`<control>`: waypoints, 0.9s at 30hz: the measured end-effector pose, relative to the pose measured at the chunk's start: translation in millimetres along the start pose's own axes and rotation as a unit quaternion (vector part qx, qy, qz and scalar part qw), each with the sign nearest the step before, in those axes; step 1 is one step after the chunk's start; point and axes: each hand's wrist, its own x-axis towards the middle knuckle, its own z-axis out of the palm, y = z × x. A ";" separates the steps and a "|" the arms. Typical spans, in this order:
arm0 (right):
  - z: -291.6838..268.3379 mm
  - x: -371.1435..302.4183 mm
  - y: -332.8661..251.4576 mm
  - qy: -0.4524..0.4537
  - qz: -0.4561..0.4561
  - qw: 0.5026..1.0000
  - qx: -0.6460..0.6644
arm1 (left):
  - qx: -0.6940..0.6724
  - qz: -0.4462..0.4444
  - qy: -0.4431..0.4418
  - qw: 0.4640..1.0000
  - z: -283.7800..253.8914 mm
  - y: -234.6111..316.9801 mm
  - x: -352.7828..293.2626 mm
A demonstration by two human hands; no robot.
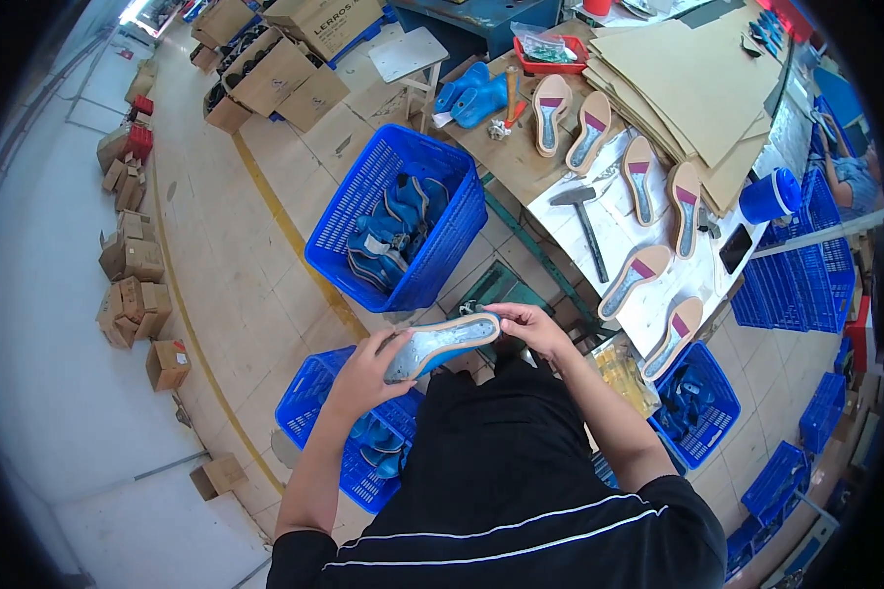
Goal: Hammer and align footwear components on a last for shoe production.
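A shoe (449, 344) with a blue side lies across both my hands in front of my body. Its underside faces up, showing a grey middle inside a tan rim. Around the wider end at the left, the fingers of my left hand (367, 373) are closed. My right hand (534, 328) pinches the narrower end at the right. On the worktable, several tan shoe soles (636, 280) with purple patches lie beyond my right hand. Among them rests a hammer (585, 231) with a dark handle.
A blue crate (329, 221) holding shoes stands ahead; another crate (300, 398) sits by my left forearm. Cardboard sheets (678, 74), a blue cup (771, 196), a phone (735, 249) and blue shoes (479, 101) are on the table. Boxes (275, 79) stand farther off. Another person (853, 182) is at right.
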 end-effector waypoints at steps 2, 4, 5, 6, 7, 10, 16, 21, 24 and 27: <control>-0.2 2.3 0.2 -0.006 0.000 1.000 0.005 | -0.001 0.003 0.002 1.000 0.1 -0.5 -1.2; -3.6 4.5 2.9 -0.010 -0.001 1.000 0.010 | 0.009 0.009 -0.001 1.000 -0.4 0.8 -0.5; -5.7 5.3 4.1 -0.014 -0.002 1.000 0.019 | 0.019 0.016 -0.004 1.000 -0.5 1.3 -0.1; -6.1 6.1 4.3 -0.019 -0.002 0.999 0.028 | 0.019 0.015 -0.004 1.000 -0.7 0.5 -0.3; -7.1 6.8 4.1 -0.020 -0.002 0.999 0.028 | 0.013 0.012 -0.014 1.000 -0.6 -0.6 -0.4; -10.5 8.7 3.6 -0.028 0.012 0.999 0.024 | 0.004 0.006 -0.021 1.000 0.5 -0.4 -1.0; -10.8 13.2 2.2 -0.038 0.030 0.998 0.043 | 0.004 0.019 -0.016 1.000 0.6 -2.6 -1.8; -11.8 15.9 5.4 -0.039 0.031 0.998 0.041 | 0.003 0.021 -0.020 1.000 -1.4 -2.9 -1.4; -14.8 17.9 10.7 -0.039 0.033 0.998 0.043 | 0.007 0.030 -0.019 0.999 -2.2 -2.9 -1.7; -21.8 19.3 14.4 -0.040 0.060 0.996 0.046 | 0.007 0.029 -0.021 0.999 0.6 -3.2 -2.3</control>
